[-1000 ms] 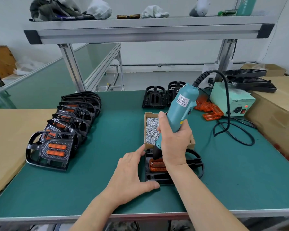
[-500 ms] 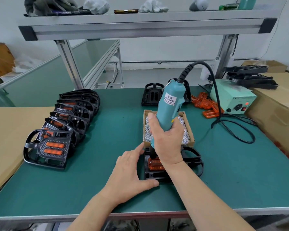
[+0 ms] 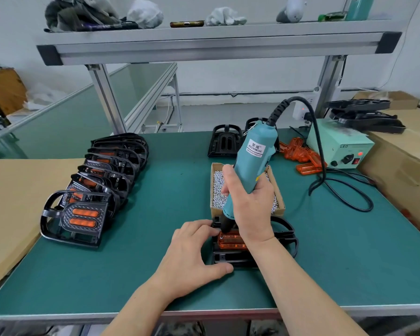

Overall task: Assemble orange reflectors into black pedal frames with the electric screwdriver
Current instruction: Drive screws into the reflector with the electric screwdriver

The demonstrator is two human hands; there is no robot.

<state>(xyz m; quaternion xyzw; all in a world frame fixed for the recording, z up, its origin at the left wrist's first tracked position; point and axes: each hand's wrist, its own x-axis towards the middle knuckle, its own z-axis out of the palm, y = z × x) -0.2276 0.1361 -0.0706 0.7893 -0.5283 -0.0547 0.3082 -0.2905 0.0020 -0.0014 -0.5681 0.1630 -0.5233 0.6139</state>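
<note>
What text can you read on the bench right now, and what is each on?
"KEENWISE": white label on the electric screwdriver.
"LED": front of the pale green power box.
Characters above "KEENWISE" and the fine print below it: too small to read.

A green-topped workbench with an aluminium overhead shelf stands before a white wall.
</note>
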